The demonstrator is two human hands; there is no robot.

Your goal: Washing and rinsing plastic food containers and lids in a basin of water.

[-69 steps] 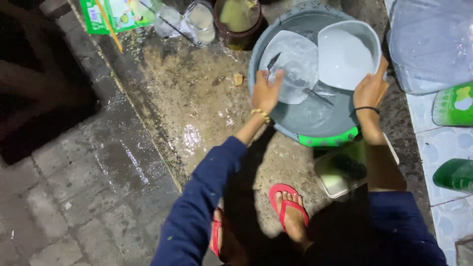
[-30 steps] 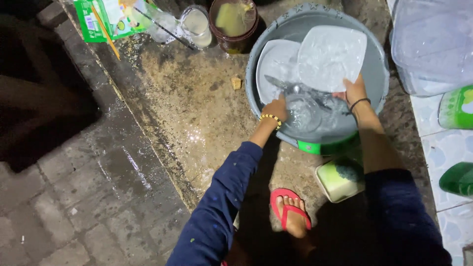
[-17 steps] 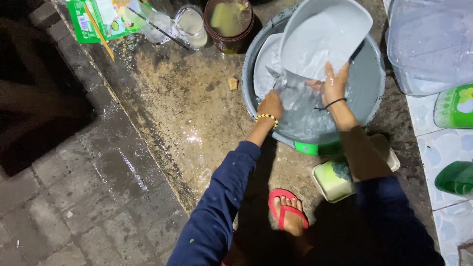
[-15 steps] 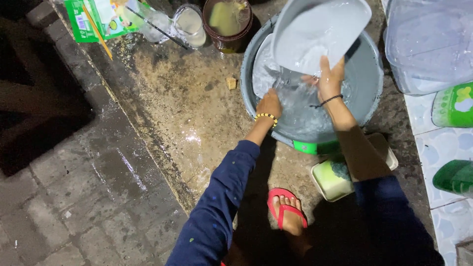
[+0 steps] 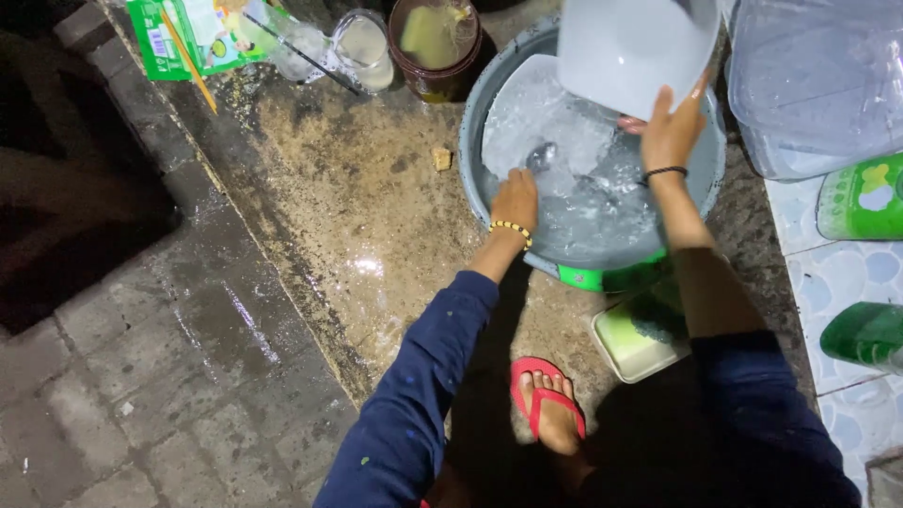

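A grey round basin (image 5: 480, 113) holds water and dishes. My right hand (image 5: 670, 132) holds a white squarish bowl (image 5: 632, 52) lifted and tilted above the basin's far side. My left hand (image 5: 514, 199), with a beaded bracelet at the wrist, reaches into the water at the near left, touching the edge of a clear plate (image 5: 536, 118) next to a metal spoon (image 5: 543, 155). Whether the fingers grip anything is hidden by the water.
A brown jar (image 5: 435, 42), a glass (image 5: 362, 47) and a green packet (image 5: 193, 36) stand at the back. A large clear tub (image 5: 818, 80) and green bottles (image 5: 865, 334) lie right. A soap dish (image 5: 640, 339) sits by my sandalled foot (image 5: 550, 404). A dark drain runs left.
My right hand moved from the basin's rim to the white bowl and lifted it out, raising it up and back. My left hand slid from the rim into the water.
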